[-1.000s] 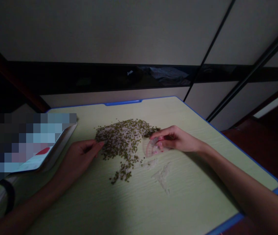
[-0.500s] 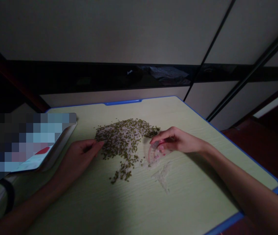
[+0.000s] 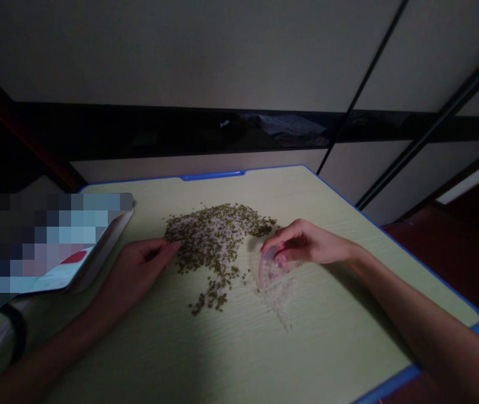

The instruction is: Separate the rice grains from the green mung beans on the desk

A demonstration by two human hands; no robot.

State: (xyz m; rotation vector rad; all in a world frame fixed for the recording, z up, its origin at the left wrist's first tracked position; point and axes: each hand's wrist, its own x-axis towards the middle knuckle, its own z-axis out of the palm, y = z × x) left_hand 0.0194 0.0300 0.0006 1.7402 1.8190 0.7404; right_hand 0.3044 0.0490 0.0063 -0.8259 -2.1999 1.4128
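Note:
A pile of green beans, which look like mung beans, mixed with white rice-like grains (image 3: 209,233) lies on the table, with a smaller bean patch trailing toward me. My left hand (image 3: 142,261) touches the pile's left edge, thumb and forefinger pinched together; whatever is between the fingertips is too small to make out. Right of the pile, my right hand (image 3: 302,241) grips a clear, pink-tinted protractor (image 3: 268,269), its curved edge facing left and close to the tabletop. A thin patch of white grains (image 3: 280,306) lies just below the protractor, partly under it.
The pale table (image 3: 239,365) has a blue rim and a blue handle (image 3: 213,176) at the far side. A tablet-like device with a lit, blurred screen (image 3: 73,258) leans at the left, near a dark loop (image 3: 16,328). Cabinet panels (image 3: 180,56) stand behind the table.
My right hand has slid the protractor slightly right and toward me, and the white grains near it are now more gathered. The left hand has stayed nearly still.

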